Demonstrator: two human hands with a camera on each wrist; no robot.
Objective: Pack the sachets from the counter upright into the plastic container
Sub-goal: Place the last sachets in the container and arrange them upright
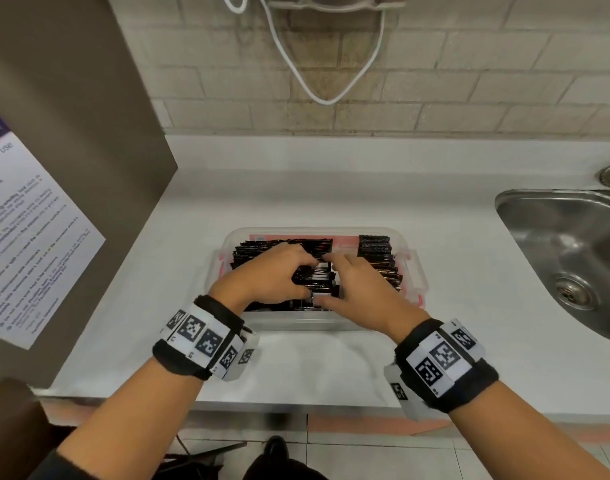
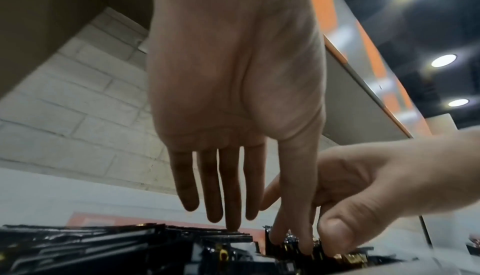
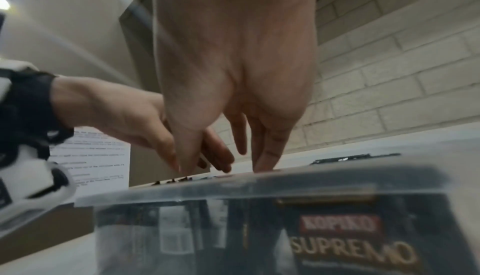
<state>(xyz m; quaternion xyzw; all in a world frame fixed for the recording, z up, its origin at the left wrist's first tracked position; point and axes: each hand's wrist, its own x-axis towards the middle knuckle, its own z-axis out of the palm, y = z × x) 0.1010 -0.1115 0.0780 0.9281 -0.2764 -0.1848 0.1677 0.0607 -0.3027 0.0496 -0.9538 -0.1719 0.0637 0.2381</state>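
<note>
A clear plastic container [image 1: 296, 323] with red clips stands on the white counter [image 1: 470, 306], packed with black sachets [image 1: 374, 247] on edge in rows. Both hands are inside it over the middle rows. My left hand [image 1: 308, 277] has straight fingers [image 2: 230, 197] pointing down, their tips and the thumb touching sachet tops [image 2: 103, 242]. My right hand [image 1: 324, 279] sits right beside it, thumb and fingers [image 3: 263, 156] pointing down onto the sachet tops. Through the near wall [image 3: 182, 197] a sachet labelled Kopiko Supremo [image 3: 350, 250] shows. No loose sachets are seen on the counter.
A steel sink [image 1: 570, 244] is set into the counter at the right. A brown panel with a paper notice [image 1: 30, 244] stands at the left. A white cable [image 1: 326, 98] hangs on the brick wall behind. The counter's front edge runs just below my wrists.
</note>
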